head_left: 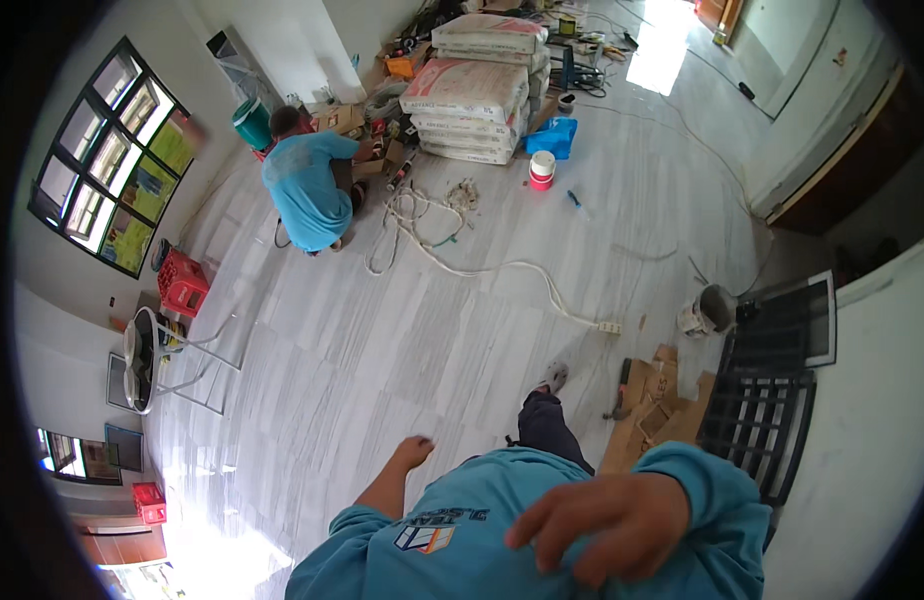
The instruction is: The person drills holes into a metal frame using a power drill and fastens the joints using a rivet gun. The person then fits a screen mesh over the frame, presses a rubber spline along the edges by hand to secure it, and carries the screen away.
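My left hand (415, 452) hangs out over the tiled floor beside my body. Its fingers are curled in, with nothing seen sticking out of them. In front of my blue shirt (472, 500) is my right hand (607, 525), slightly blurred, its fingers loosely bent and apart around nothing. It is nearest to the shirt; whether it touches the cloth I cannot tell. One foot in a grey clog (553, 377) is stretched forward on the floor. Right of that foot lie flattened pieces of cardboard (647, 400), with a hammer-like tool (619, 390) at their edge.
A white extension cord (522, 265) runs across the floor to a socket block (609, 327). Ahead left a co-worker in blue (307, 190) crouches by boxes. Stacked cement bags (472, 95) stand beyond. A bucket (707, 310) and black grilles (757, 420) line the right wall; a metal stand (197, 370) is left.
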A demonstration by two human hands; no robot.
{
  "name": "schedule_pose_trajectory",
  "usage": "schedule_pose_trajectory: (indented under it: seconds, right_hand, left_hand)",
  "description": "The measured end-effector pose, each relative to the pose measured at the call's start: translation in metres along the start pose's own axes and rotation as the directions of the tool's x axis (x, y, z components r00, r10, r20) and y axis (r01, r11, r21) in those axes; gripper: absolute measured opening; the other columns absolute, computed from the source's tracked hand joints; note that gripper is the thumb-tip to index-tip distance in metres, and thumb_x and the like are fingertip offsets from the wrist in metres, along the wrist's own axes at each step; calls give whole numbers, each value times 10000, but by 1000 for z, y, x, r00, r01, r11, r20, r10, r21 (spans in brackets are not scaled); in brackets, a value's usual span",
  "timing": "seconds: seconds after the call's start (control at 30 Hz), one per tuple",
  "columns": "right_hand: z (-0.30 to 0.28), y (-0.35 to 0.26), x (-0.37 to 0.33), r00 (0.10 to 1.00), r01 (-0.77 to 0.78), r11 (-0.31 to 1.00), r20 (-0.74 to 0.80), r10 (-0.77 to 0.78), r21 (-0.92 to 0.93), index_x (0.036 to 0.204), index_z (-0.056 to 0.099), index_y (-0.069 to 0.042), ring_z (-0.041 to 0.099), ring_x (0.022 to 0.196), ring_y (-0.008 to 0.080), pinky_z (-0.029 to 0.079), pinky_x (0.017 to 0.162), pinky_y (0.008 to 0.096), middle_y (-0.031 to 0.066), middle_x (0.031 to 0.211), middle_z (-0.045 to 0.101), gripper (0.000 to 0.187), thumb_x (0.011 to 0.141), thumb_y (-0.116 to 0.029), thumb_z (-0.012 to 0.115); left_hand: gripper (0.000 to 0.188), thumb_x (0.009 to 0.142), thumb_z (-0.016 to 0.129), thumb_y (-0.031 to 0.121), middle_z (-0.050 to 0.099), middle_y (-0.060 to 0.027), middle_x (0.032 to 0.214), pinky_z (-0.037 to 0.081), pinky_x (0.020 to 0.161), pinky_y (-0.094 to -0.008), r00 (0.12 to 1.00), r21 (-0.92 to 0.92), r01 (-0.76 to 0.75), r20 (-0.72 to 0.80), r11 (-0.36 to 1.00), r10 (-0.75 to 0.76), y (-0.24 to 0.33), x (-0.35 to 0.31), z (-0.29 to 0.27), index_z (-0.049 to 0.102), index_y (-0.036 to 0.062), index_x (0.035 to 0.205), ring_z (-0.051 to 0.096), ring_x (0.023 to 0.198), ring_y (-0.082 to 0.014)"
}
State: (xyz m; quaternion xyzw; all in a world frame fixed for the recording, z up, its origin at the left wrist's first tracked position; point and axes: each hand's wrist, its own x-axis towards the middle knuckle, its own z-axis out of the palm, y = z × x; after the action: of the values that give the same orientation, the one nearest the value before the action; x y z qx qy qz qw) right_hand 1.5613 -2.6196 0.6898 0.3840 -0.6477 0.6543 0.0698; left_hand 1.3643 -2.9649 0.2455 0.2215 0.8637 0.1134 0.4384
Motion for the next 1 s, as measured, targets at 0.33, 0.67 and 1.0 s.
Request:
schedule_pose_trajectory:
  seconds: [0.33, 0.67, 1.0]
  right_hand:
    - [-188, 103, 7, 967, 255, 299, -239, -90, 919, 1009, 598, 23, 611, 685, 357, 493, 696, 436, 223, 835, 625, 491, 840, -437, 636]
    - [-400, 139, 65, 750, 606, -123, -513, 418, 786, 987, 571, 211, 583, 684, 293, 459, 598, 380, 328, 1011, 550, 332, 892, -107, 591]
    - [-621, 249, 162, 541, 821, 201, -840, 23, 534, 915, 600, 189, 553, 664, 263, 438, 563, 354, 279, 932, 567, 250, 890, -59, 579]
  left_hand:
    - [314, 888, 500, 311, 645, -54, 899, 454, 569, -317, 893, -619, 299, -87, 726, -441, 83, 64, -85, 615, 79, 1067, 580, 741, -151]
    - [342, 885, 529, 326, 666, -165, 836, 500, 678, -379, 989, -524, 39, -103, 851, -109, 173, 241, -69, 646, 18, 975, 634, 740, -242]
    - [379, 905, 495, 384, 654, -51, 916, 464, 661, -319, 961, -627, 112, -130, 771, -245, 352, 517, -377, 618, 105, 1130, 596, 795, -152]
